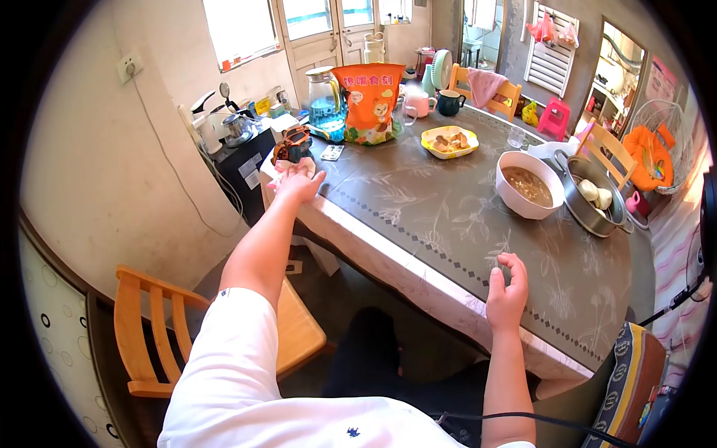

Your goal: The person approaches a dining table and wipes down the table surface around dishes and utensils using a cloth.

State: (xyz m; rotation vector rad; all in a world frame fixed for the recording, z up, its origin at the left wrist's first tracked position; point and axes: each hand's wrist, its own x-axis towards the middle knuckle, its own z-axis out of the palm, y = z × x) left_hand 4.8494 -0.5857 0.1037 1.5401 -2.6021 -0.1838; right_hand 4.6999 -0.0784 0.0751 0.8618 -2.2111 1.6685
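Note:
My left hand (300, 183) reaches out to the left corner of the table, its fingers closed over a crumpled pink and white cloth (275, 181). Its thumb sticks out to the right, and the fingertips are partly hidden. Right behind it sit dark sunglasses with orange on them (293, 144) and a small flat packet (332, 152). My right hand (508, 293) hovers by the near table edge, fingers loosely bent and apart from the thumb, holding nothing. Beyond that hand stand a white bowl of brown soup (529, 187) and a steel pot (596, 198) with pale buns inside.
An orange snack bag (370, 104), a glass pitcher (323, 101), a dark mug (450, 103) and a yellow dish of food (449, 142) stand along the far side of the table (418, 201). A wooden chair (160, 328) is at lower left. A black cable (538, 415) crosses my right forearm.

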